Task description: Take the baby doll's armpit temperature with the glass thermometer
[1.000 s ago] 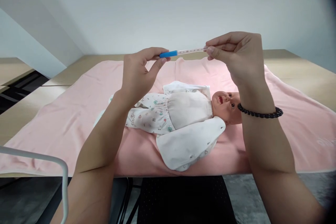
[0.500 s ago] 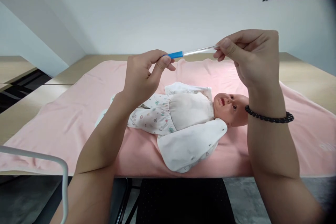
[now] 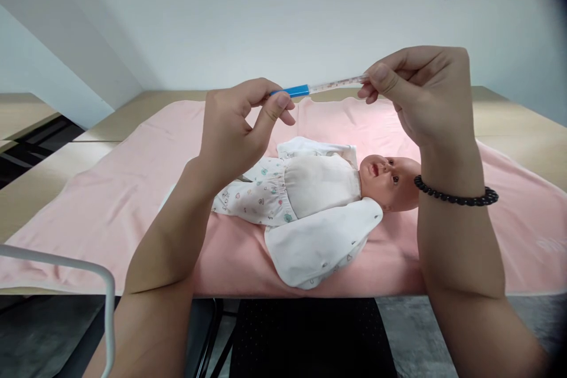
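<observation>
A glass thermometer [image 3: 336,84] with a blue end is held up nearly level above the table, its clear stem showing small markings. My left hand [image 3: 248,121] pinches the blue end between thumb and fingers. At the other side, the thumb and fingertips of my right hand [image 3: 419,91] close on the tip of the clear stem, which they partly hide. Below lies a baby doll [image 3: 325,186] on its back, head to the right, in patterned trousers with a white top spread open at its sides. My left forearm covers part of its legs.
A pink blanket [image 3: 110,207] covers much of the wooden table [image 3: 509,112], which stands by a pale wall. A grey curved bar [image 3: 106,307] rises at lower left. Dark chair parts [image 3: 204,336] show below the table's front edge.
The thermometer has turned slightly, so reddish markings now show along its stem. My left hand has shifted a little to the left. Both hands keep their hold, and the doll lies as before.
</observation>
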Tool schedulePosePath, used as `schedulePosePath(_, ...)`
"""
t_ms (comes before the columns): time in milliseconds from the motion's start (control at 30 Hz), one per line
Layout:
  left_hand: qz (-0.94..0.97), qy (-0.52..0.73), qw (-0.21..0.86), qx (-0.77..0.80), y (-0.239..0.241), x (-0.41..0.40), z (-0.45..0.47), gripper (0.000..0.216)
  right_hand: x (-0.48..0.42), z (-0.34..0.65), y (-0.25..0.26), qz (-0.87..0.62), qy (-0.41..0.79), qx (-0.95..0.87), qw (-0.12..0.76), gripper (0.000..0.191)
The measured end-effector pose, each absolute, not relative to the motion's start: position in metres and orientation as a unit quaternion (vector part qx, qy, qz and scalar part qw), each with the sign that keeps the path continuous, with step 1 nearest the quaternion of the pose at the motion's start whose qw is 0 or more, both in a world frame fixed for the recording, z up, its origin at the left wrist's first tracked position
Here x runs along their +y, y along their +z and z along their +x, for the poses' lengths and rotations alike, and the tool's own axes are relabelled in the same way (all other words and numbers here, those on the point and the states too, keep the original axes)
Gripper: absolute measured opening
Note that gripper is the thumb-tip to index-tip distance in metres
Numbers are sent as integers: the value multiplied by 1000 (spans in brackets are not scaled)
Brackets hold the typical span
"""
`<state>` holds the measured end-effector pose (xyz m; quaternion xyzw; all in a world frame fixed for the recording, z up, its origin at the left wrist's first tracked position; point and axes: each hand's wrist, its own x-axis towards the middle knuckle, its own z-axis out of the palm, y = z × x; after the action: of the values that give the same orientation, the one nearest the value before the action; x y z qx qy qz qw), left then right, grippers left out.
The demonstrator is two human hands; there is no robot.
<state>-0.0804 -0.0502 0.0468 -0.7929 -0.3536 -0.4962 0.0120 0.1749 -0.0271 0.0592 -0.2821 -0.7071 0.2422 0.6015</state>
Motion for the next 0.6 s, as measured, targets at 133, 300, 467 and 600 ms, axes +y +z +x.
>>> schedulePosePath(133, -786, -477, 24, -392, 49, -51, -85, 25, -33, 169, 62, -302, 227, -706, 599, 14)
schedulePosePath(300, -786, -471, 18, -400, 48, -46, -90, 19, -34, 172, 61, -295, 230, -714, 592, 14)
schedulePosePath(467, -783, -478, 26, -396, 49, -50, -90, 15, -29, 179, 58, -250, 230, -733, 590, 13)
schedulePosePath(600, -780, -488, 30, -391, 51, -52, -89, 16, -29, 180, 57, -264, 225, -742, 574, 12)
